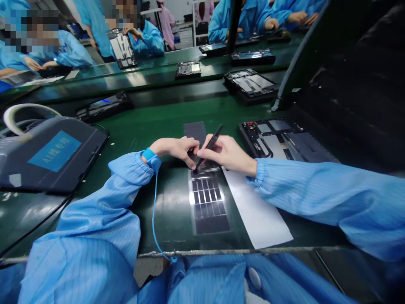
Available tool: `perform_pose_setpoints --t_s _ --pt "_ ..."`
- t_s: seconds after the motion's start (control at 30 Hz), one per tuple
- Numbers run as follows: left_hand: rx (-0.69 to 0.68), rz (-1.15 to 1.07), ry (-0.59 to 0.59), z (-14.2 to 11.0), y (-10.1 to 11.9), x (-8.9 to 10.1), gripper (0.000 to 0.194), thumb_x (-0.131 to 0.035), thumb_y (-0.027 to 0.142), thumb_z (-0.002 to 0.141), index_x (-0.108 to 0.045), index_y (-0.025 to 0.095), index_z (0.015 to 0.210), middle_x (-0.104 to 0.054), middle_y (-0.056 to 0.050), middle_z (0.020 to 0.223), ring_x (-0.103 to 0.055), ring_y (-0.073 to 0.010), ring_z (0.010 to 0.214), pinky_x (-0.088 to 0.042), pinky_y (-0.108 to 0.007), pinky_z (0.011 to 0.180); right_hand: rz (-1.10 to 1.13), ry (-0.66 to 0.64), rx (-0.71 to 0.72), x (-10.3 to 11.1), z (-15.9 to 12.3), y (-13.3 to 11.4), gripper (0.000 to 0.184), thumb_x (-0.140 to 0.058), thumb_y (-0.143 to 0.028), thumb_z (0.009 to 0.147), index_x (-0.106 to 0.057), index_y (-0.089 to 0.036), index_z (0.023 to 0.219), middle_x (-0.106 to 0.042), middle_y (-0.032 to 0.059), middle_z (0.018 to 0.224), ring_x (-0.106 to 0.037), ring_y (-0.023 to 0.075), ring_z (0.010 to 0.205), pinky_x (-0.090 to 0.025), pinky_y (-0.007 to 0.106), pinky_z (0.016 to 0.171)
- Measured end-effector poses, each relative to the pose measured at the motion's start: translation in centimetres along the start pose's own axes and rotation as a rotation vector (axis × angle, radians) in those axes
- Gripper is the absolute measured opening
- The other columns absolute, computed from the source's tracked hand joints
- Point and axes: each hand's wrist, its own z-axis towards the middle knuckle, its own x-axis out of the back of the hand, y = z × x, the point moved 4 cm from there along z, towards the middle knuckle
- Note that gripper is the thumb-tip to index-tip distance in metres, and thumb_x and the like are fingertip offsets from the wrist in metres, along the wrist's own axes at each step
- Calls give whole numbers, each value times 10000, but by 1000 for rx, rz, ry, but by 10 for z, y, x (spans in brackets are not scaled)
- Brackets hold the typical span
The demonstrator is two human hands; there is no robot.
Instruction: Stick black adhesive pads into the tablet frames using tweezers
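— Clutter is crowding this green desk [171, 219], and the action is happening right at its centre! What are you seeing around the work?

— On the left, a dark tablet case [52, 156] with a blue label is lying close to the left sleeve. On the right, an open device housing [272, 141] is sitting just beyond a white paper strip [257, 211]. Further up, more device housings [249, 84] are lining the far desk, and people in blue smocks [142, 40] are working across the way.

— And the hands?

— The right hand [226, 154] is closing thumb and fingers firmly around a slim black tool [210, 143], pinching it like a pen. The left hand [177, 150] is curling its fingers down beside the tool's lower end, right on a dark strip [194, 133]. I can't tell whether those fingers are actually gripping the strip.

— Which way is that tool pointing?

— Its long axis is running diagonally, with the upper end tilting away toward the right and the tip angling down and left, just above a dark gridded sheet [209, 202]. The tool is sitting between the two hands, and the left fingers are crowding in right next to its tip.

— Anything else on that left wrist?

— Yes, a blue wrist strap [151, 159] is hugging the cuff, with its blue cord [154, 223] trailing down across the desk.
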Motion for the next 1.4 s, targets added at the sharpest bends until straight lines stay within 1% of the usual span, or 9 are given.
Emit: perform_pose_setpoints --t_s 0.1,0.2,0.27,0.33,0.43,0.53,0.67,1.23,1.4 --pt "0 17 6 -3 -2 3 471 -671 504 571 -504 170 859 -496 -37 906 -455 -200 853 -373 -269 703 43 96 43 41 -4 -28 229 -616 -323 770 -508 -141 684 -592 -1 669 -621 120 637 -500 238 618" --pt "38 -26 37 -4 5 8 391 -629 515 637 -514 170 780 -514 -14 778 -468 -157 712 -366 -250 620 -156 203 41 93 -23 -36 248 -595 -344 790 -543 -120 696 -572 -19 632 -599 88 602 -477 197 584" --pt "87 -67 213 -2 19 14 317 -552 484 727 -508 171 713 -522 -5 692 -466 -138 636 -353 -252 591 -246 225 -60 117 -40 -21 295 -607 -402 766 -565 -116 709 -578 -14 613 -580 82 549 -462 185 524" --pt "78 -85 501 2 45 18 270 -496 423 786 -480 174 684 -533 -9 681 -474 -140 646 -359 -265 615 -196 211 -219 126 -53 5 325 -608 -442 751 -560 -122 722 -583 -4 585 -560 89 485 -452 194 455" --pt "-160 -98 759 12 92 6 158 -498 285 795 -401 184 723 -559 -39 838 -484 -158 790 -389 -292 716 -26 204 -381 121 -58 36 287 -572 -409 797 -505 -140 723 -543 -20 485 -497 88 364 -401 202 348" --pt "-393 -111 742 26 121 -19 184 -514 193 769 -330 197 762 -515 -91 1030 -458 -184 953 -406 -335 818 -15 228 -362 114 -53 45 254 -550 -377 826 -473 -154 733 -507 -47 435 -433 71 290 -336 186 280" --pt "-455 -122 699 33 122 -38 225 -519 172 765 -298 207 796 -463 -132 1089 -427 -219 1050 -420 -390 849 -119 283 -310 114 -51 44 254 -499 -369 858 -438 -161 726 -507 -50 432 -417 60 272 -297 168 261" --pt "-532 15 642 29 128 -39 187 -454 71 778 -324 204 776 -520 -90 1186 -407 -234 1030 -418 -445 843 -214 332 -314 118 -54 43 246 -443 -361 880 -438 -168 728 -502 -41 431 -435 70 281 -309 179 275" --pt "-537 44 590 29 130 -39 175 -388 50 790 -346 208 728 -589 -72 1079 -472 -222 949 -430 -449 821 -253 342 -313 118 -54 40 224 -442 -342 880 -452 -168 739 -494 -46 420 -428 72 284 -314 188 293"
